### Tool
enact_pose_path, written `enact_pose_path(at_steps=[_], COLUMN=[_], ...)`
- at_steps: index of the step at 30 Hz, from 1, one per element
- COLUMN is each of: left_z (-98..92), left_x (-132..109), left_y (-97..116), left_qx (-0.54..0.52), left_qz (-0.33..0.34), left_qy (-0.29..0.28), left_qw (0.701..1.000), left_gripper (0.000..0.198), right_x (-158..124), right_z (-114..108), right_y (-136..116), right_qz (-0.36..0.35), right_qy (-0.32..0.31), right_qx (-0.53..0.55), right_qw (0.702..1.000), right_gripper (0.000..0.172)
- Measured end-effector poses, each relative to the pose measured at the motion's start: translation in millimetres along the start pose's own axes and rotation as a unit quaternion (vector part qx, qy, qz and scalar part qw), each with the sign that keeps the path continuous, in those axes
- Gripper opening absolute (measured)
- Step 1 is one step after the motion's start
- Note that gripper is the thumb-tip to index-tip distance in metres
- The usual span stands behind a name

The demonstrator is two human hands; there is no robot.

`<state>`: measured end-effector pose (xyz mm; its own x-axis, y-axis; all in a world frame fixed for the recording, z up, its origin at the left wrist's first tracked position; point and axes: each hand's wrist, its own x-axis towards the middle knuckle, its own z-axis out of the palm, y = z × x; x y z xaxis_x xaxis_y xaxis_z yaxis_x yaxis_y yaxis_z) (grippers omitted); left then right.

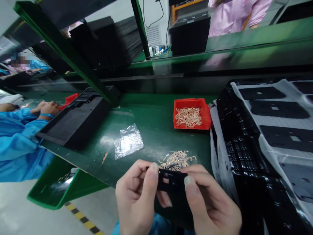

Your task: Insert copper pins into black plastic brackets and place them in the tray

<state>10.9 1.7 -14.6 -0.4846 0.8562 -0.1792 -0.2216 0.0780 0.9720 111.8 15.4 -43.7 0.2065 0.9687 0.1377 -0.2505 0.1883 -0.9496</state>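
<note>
A small black plate [171, 181] with a rectangular cut-out is held up near the table's front edge. My left hand [138, 195] grips its left end between thumb and fingers. The right end is pinched by my right hand [210, 199]. Just beyond the plate lies a loose pile of small tan strips [178, 159], partly hidden by the plate and my fingers. A red bin [206, 116] farther back holds many similar thin strips. Clear plastic bags [129, 142] lie on the green table [149, 107], left of the pile.
Black trays [244, 169] with white sheets and dark plates stand at the right. A black box [73, 120] is at the left, beside a co-worker's hands and blue sleeves [24, 130]. Below hangs a green bin [83, 186]. A person in pink [232, 19] is across the bench.
</note>
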Motion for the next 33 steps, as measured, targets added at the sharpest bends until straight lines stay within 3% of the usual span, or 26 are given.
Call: enact_pose_path(at_steps=[7,11,14,17,24,33], left_z=[-2.7,-9.9,-11.8,-5.9,3.1,-1.3], left_x=[3.7,7.3,9.2,9.3,8.2,12.5], left_y=[20.3,19.5,14.0,13.5,20.2,24.1], left_qx=[-0.040,-0.050,0.018,0.069,0.014,0.033], left_qz=[-0.133,-0.117,-0.087,-0.086,-0.156,-0.165], left_qy=[-0.070,-0.113,-0.138,-0.122,-0.052,-0.087], left_qw=[0.988,0.985,0.986,0.986,0.986,0.982], left_gripper=[0.041,0.036,0.033,0.038,0.036,0.035], right_x=[5.0,5.0,4.6,4.7,4.2,4.7], right_z=[-1.2,1.8,4.3,5.2,8.0,6.0], right_y=[-0.4,0.1,0.2,0.1,-2.2,-2.2], right_qz=[-0.001,-0.004,-0.004,-0.002,-0.026,-0.035], right_qy=[0.018,0.016,0.016,0.020,0.031,0.024], right_qx=[0.024,0.012,0.007,-0.006,-0.018,-0.028], right_qw=[1.000,1.000,1.000,1.000,0.999,0.999], right_gripper=[0.021,0.020,0.020,0.020,0.021,0.019])
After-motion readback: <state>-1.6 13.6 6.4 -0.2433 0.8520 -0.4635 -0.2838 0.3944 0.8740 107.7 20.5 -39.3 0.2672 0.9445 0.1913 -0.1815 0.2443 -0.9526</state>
